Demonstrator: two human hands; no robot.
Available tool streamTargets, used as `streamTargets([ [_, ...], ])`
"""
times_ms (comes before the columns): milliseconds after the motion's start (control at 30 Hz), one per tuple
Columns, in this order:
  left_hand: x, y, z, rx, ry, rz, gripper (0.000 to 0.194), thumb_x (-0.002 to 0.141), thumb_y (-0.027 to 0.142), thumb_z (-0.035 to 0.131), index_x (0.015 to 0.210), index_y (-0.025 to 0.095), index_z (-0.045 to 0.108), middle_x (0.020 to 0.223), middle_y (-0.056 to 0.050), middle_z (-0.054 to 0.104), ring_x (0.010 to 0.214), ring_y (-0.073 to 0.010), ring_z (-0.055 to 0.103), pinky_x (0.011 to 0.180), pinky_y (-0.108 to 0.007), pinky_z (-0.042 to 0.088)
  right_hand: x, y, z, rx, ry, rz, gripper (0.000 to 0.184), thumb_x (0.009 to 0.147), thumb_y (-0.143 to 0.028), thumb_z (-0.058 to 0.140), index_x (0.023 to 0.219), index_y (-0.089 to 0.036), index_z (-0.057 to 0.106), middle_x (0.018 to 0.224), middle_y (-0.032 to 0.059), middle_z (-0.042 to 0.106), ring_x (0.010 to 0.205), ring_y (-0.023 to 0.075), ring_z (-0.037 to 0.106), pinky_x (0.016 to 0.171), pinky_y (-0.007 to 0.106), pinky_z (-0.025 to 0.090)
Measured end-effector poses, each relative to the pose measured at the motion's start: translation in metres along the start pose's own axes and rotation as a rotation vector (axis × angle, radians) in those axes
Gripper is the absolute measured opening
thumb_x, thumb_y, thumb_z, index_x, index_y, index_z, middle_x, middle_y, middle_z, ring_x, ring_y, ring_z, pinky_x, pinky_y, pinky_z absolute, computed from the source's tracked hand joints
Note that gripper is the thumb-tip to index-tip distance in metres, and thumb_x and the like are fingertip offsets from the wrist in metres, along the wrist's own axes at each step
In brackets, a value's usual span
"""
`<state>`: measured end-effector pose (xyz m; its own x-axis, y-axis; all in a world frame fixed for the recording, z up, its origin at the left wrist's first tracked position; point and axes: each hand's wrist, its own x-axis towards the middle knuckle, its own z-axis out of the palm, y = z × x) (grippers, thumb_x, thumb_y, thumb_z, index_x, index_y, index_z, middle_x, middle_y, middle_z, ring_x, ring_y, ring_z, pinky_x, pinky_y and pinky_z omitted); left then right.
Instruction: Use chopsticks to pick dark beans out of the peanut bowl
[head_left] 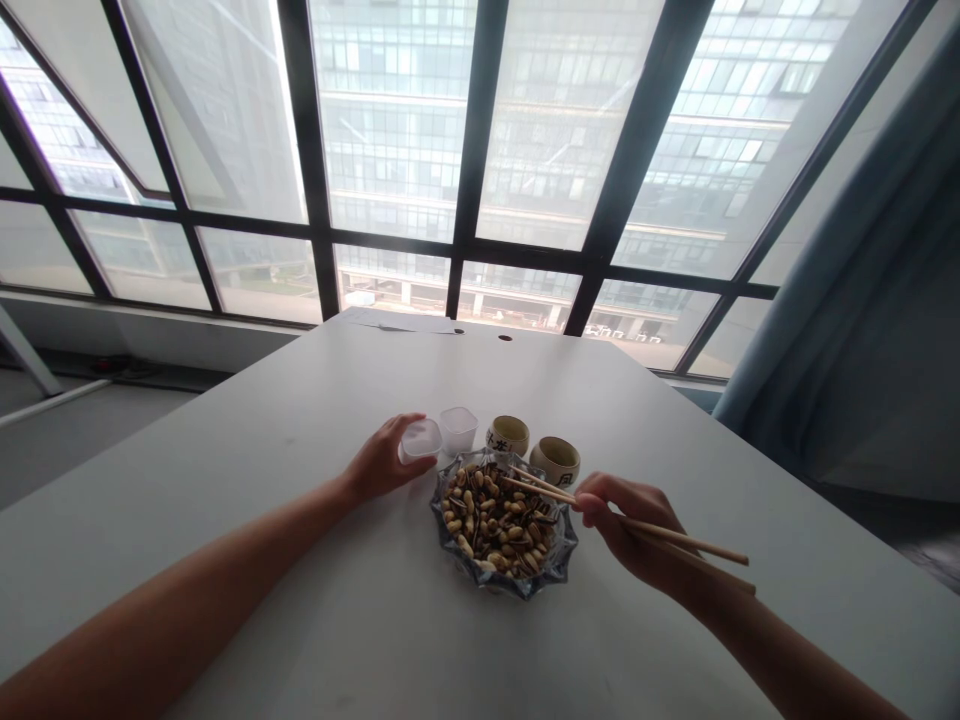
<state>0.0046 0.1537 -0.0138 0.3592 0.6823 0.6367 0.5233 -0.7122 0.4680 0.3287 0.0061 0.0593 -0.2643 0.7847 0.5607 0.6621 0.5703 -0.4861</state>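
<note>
My left hand (392,458) is closed around a small clear plastic cup (421,440) to the left of the bowl. My right hand (628,518) grips a pair of wooden chopsticks (546,489), their tips over the far part of a glass bowl (561,568) with a jagged rim. Inside the bowl lie peanuts (491,525) in their shells and striped sunflower seeds (534,532). Whether the chopstick tips pinch anything is too small to tell. Another clear plastic cup (458,430) stands just right of the one in my left hand.
Behind the bowl stand two ceramic cups with dark characters, one on the left (510,434) and one on the right (556,459). White paper (401,322) lies at the far edge of the white table (315,630). Beyond are windows and a blue curtain (847,290).
</note>
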Motion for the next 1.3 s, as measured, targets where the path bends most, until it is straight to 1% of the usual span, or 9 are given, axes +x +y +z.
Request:
streamTargets([
  [233,0.0,0.001,0.0,0.003,-0.01,-0.002,0.059,0.076,0.046,0.072,0.124,0.018,0.055,0.12,-0.014,0.066,0.111,-0.0289,0.064,0.097,-0.045,0.052,0.0,0.001,0.008,0.003,-0.013,-0.049,0.042,0.097,-0.05,0.052,0.068,-0.02,0.06,0.054,0.0,0.056,0.043,0.0116,0.047,0.045,0.024,0.037],
  [333,0.0,0.0,0.0,0.005,-0.009,0.0,0.059,0.076,0.046,0.073,0.125,0.018,0.055,0.12,-0.014,0.066,0.111,-0.029,0.064,0.098,-0.046,0.052,-0.002,0.004,0.008,0.038,0.008,-0.01,0.044,0.097,-0.05,0.052,0.066,-0.02,0.062,0.054,0.0013,0.06,0.044,0.0126,0.052,0.046,0.025,0.041],
  [467,0.0,0.0,0.0,0.005,-0.014,0.002,0.059,0.076,0.046,0.073,0.125,0.019,0.055,0.12,-0.014,0.066,0.111,-0.0286,0.064,0.098,-0.045,0.052,-0.001,0.012,0.01,0.254,0.107,0.169,0.045,0.093,-0.055,0.056,0.067,-0.02,0.064,0.057,0.0043,0.066,0.047,0.0162,0.061,0.048,0.027,0.049],
  [633,0.001,0.001,-0.001,0.009,-0.02,0.001,0.06,0.077,0.048,0.071,0.126,0.019,0.054,0.12,-0.014,0.066,0.112,-0.0289,0.064,0.097,-0.045,0.052,0.008,0.023,0.013,0.739,0.331,0.497,0.047,0.08,-0.063,0.069,0.067,-0.019,0.061,0.052,0.0053,0.064,0.04,0.0166,0.056,0.038,0.027,0.047],
  [800,0.0,0.001,-0.001,0.008,-0.013,-0.001,0.059,0.076,0.046,0.073,0.126,0.02,0.055,0.12,-0.014,0.066,0.111,-0.0288,0.064,0.097,-0.045,0.052,0.011,0.028,0.011,0.974,0.36,0.689,0.041,0.069,-0.052,0.083,0.066,-0.017,0.061,0.051,0.005,0.063,0.044,0.0145,0.056,0.037,0.023,0.046],
  [900,0.0,0.001,-0.001,0.011,-0.015,0.004,0.06,0.076,0.047,0.072,0.125,0.019,0.055,0.12,-0.014,0.066,0.111,-0.0292,0.064,0.097,-0.046,0.052,0.012,0.028,0.011,1.003,0.381,0.723,0.043,0.063,-0.052,0.086,0.064,-0.016,0.062,0.05,0.0047,0.062,0.042,0.013,0.055,0.037,0.021,0.046],
  [1067,0.0,0.0,-0.001,0.013,-0.02,0.007,0.059,0.077,0.046,0.072,0.126,0.019,0.054,0.121,-0.015,0.066,0.112,-0.0289,0.064,0.098,-0.045,0.052,0.011,0.02,0.009,0.765,0.375,0.542,0.048,0.076,-0.062,0.072,0.064,-0.017,0.062,0.05,0.0064,0.064,0.039,0.0157,0.056,0.036,0.026,0.047],
  [1167,0.0,0.0,0.0,0.006,-0.014,0.003,0.059,0.076,0.046,0.073,0.126,0.019,0.055,0.121,-0.014,0.066,0.111,-0.0289,0.064,0.097,-0.045,0.052,0.005,0.013,0.004,0.454,0.326,0.277,0.046,0.09,-0.059,0.059,0.067,-0.018,0.062,0.053,0.0055,0.065,0.04,0.0159,0.059,0.04,0.026,0.05],
  [1300,0.0,0.001,0.0,0.008,-0.025,-0.005,0.06,0.076,0.047,0.072,0.126,0.018,0.054,0.121,-0.015,0.065,0.112,-0.0292,0.063,0.098,-0.046,0.051,-0.001,0.004,-0.005,0.134,0.19,-0.137,0.036,0.101,-0.037,0.049,0.073,-0.019,0.064,0.058,0.0031,0.066,0.047,0.0142,0.062,0.045,0.023,0.05],
])
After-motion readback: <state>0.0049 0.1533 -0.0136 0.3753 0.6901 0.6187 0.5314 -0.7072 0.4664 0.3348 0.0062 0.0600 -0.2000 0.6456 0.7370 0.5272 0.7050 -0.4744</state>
